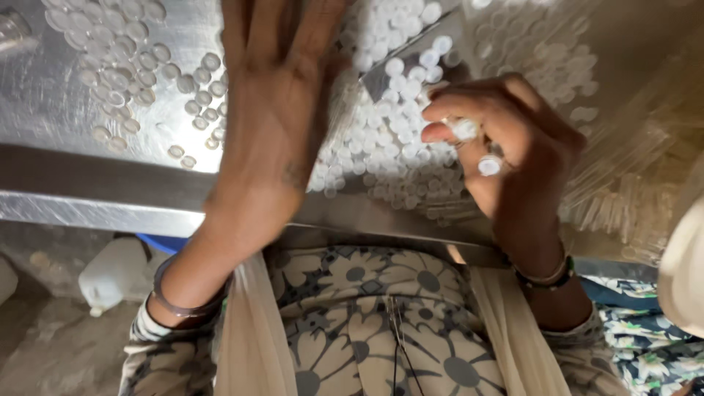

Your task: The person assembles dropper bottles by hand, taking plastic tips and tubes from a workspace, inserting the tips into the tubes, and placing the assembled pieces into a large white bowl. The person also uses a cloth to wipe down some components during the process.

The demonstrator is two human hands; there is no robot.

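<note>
Pinching one small white round plastic cap (465,130) in right hand (513,147) fingers; left hand (275,95) flat, fingers together, on shiny metal counter (51,110). Likely to slip and drop off counter's edge.

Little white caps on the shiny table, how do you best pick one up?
Each little white cap is a flat round disc lying on the metal table, so probably come from above and pinch its rim between thumb and fingertip. The right hand holds one that way, while the left hand lies flat over the pile.
</note>
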